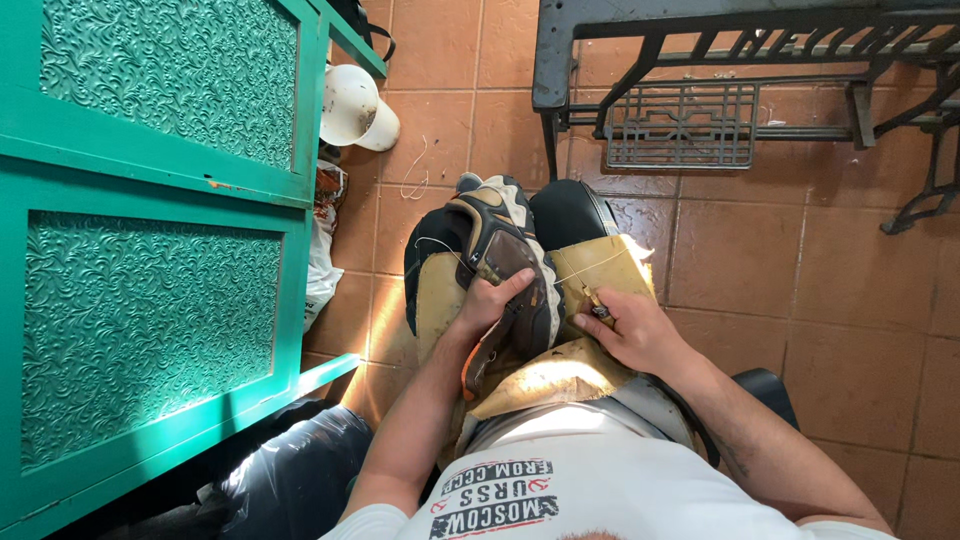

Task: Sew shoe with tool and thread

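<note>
A worn brown, black and cream shoe [505, 250] lies sole-side inward on a tan cloth [560, 375] spread over my lap. My left hand [490, 300] grips the shoe at its brown side, thumb on top. My right hand [630, 330] rests on the cloth to the right, pinching a small metal tool [598, 308]. A pale thread [585, 265] runs taut from that tool to the shoe. Another thin thread [440, 248] leads off the shoe's left side.
A green patterned cabinet door [150, 250] stands close at my left. A white helmet-like object [355, 108] lies on the tiled floor behind it. A black iron treadle stand [720, 90] fills the upper right. A black plastic bag [290, 470] sits lower left.
</note>
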